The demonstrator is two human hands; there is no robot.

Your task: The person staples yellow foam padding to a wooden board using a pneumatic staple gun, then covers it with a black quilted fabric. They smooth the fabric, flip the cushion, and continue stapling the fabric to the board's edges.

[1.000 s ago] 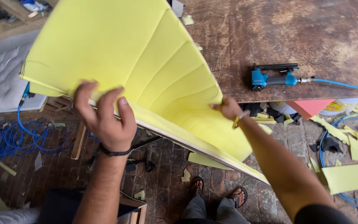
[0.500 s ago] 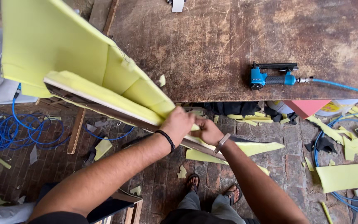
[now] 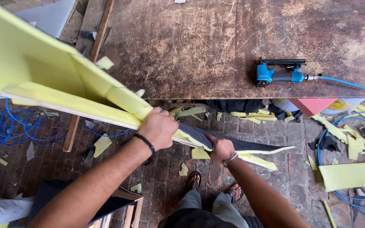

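A large yellow foam-covered panel (image 3: 43, 76) on a thin board leans off the left end of a worn brown worktable (image 3: 216, 46). My left hand (image 3: 159, 126) grips the panel's lower edge where the foam ends. My right hand (image 3: 218, 147) holds the same edge just to the right, pinching a dark grey fabric strip (image 3: 241, 145) and a thin yellow foam strip that trail off to the right. Both arms reach forward from below.
A blue pneumatic stapler (image 3: 279, 74) lies on the table's front edge, its blue hose (image 3: 351, 84) running right. Coiled blue hose (image 3: 5, 131) lies on the brick floor at left. Yellow foam scraps (image 3: 351, 175) litter the floor. My sandalled feet (image 3: 212, 185) stand below.
The panel has swung from spread wide in front of me to edge-on at the left. My left hand moved from its face to its lower edge, close to my right hand.
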